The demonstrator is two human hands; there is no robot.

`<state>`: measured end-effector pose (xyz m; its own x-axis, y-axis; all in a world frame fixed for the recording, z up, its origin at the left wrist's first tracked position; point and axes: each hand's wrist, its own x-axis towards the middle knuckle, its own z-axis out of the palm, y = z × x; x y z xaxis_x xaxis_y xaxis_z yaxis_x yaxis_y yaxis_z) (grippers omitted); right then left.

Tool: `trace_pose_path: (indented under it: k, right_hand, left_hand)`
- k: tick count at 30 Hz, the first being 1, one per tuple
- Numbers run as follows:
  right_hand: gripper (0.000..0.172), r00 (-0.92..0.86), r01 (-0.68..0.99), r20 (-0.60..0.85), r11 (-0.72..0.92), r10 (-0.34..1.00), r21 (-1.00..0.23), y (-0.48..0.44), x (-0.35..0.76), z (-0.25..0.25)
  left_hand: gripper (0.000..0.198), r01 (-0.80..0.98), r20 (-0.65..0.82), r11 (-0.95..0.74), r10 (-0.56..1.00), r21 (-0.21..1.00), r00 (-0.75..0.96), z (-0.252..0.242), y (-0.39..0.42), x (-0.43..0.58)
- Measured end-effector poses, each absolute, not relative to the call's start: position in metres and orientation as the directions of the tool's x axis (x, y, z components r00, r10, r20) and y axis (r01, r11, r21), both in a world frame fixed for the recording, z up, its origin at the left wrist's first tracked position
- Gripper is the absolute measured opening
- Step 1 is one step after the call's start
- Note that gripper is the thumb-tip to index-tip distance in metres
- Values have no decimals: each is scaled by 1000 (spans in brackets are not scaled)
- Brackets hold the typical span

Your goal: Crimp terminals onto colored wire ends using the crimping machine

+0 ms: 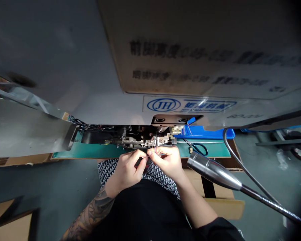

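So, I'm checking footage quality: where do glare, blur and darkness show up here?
Head view: glare streaks the JH label; the printed characters above it are blurred; the metal lamp carries bright highlights; the picture's upper-right corner falls dark; the left hand and right hand look clearer.

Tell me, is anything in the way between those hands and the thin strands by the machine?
Nothing visible stands in the way: the right hand is pinched at the thin strands, with the left hand close beside it, just in front of the metal parts. The metal gooseneck is off to the right.
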<state>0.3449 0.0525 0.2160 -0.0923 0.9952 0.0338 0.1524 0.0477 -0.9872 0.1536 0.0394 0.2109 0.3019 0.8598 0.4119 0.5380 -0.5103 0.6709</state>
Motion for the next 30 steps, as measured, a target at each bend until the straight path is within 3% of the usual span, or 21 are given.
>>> trace_pose_path:
  k: [3,6,13,16,22,30]
  right_hand:
    - [27,-151,190,96,124,984,-974,53,351,218]
    - [16,-184,290,240,286,953,-913,49,355,220]
    - [5,-221,466,496,538,840,-703,44,354,220]
    - [11,-198,504,521,542,830,-672,47,353,219]
    - [16,33,557,570,459,821,-692,48,345,208]
    - [8,222,490,527,373,821,-788,46,335,201]
  left_hand:
    - [13,501,338,-449,892,740,300,213,39,151]
    - [13,480,285,-401,911,781,297,215,39,150]
    - [13,487,341,-461,885,742,317,222,44,151]
    - [13,503,375,-475,880,722,292,224,45,155]
    - [13,552,425,-472,878,687,222,226,44,167]
    - [12,589,457,-469,870,658,183,223,44,174]
